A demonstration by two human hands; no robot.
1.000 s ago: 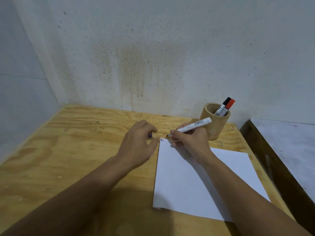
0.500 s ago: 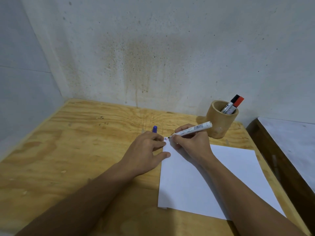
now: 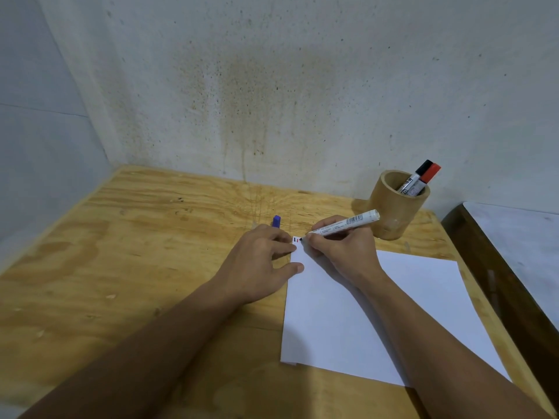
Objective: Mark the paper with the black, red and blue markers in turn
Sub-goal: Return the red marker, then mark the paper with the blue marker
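The plywood surface [image 3: 127,267] is carrying everything here, and the white paper [image 3: 393,322] is lying flat on its right half with one corner pointing away from the person. The left hand [image 3: 257,267] is resting palm down at the sheet's left edge, its fingers spread and closed on nothing, the thumb and a fingertip just overlapping the paper to pin it. The right hand [image 3: 341,252] is wrapping its grip firmly around the blue marker [image 3: 344,223], a white barrel with a barcode, and is bringing the dark tip to the far left corner of the sheet. A bamboo cup [image 3: 393,207] is standing behind that hand, holding the black marker [image 3: 416,175] and the red marker [image 3: 426,178], both capped and leaning right. The blue cap [image 3: 276,221] is sitting on the wood just beyond the left fingers. Two tiny dashes, one dark and one red [image 3: 296,239], are already showing at the corner, so the blue stroke looks like the last one. Since the tip is working so close to the edge, a small slip could run ink onto the wood, and if the left hand is pressing too lightly the sheet could skate under the stroke; the loose cap could also roll off.
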